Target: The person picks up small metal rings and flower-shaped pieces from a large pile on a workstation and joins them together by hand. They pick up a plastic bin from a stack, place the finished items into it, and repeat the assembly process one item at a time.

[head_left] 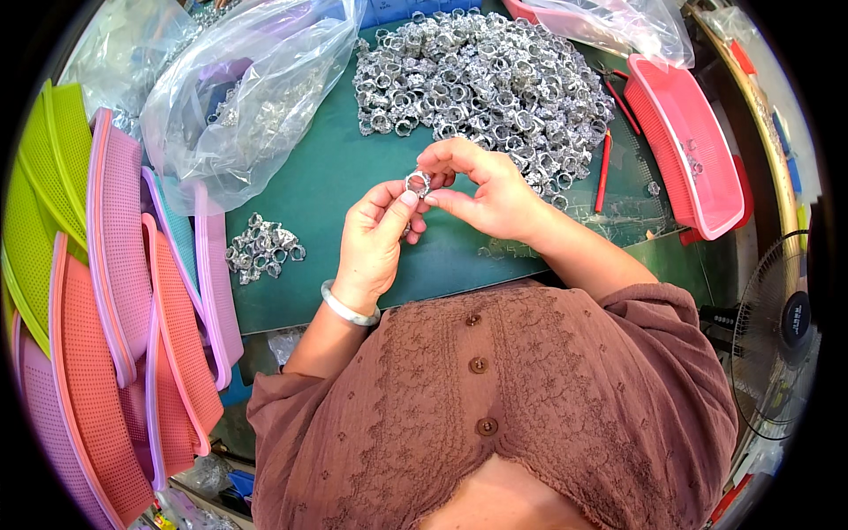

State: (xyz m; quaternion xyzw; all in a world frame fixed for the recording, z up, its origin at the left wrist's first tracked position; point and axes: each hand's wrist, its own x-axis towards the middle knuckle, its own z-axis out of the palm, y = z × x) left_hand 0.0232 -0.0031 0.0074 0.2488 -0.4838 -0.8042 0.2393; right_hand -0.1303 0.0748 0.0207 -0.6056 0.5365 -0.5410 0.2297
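Both hands meet over the green mat (318, 185), pinching one small silver ring-shaped metal part (417, 183) between their fingertips. My left hand (375, 243), with a pale bangle on its wrist, grips the part from below with thumb and fingers. My right hand (486, 190) holds it from the right, fingers curled over the top. Just beyond the hands lies a big heap of the same silver parts (486, 75). A small cluster of these parts (262, 247) rests on the mat to the left of my left hand.
A clear plastic bag (256, 97) holding more parts lies at the back left. Stacked pink, orange and green mesh trays (115, 291) fill the left side. A pink tray (693, 146) and red-handled tools (603, 172) sit at the right. A fan (782, 336) stands at the lower right.
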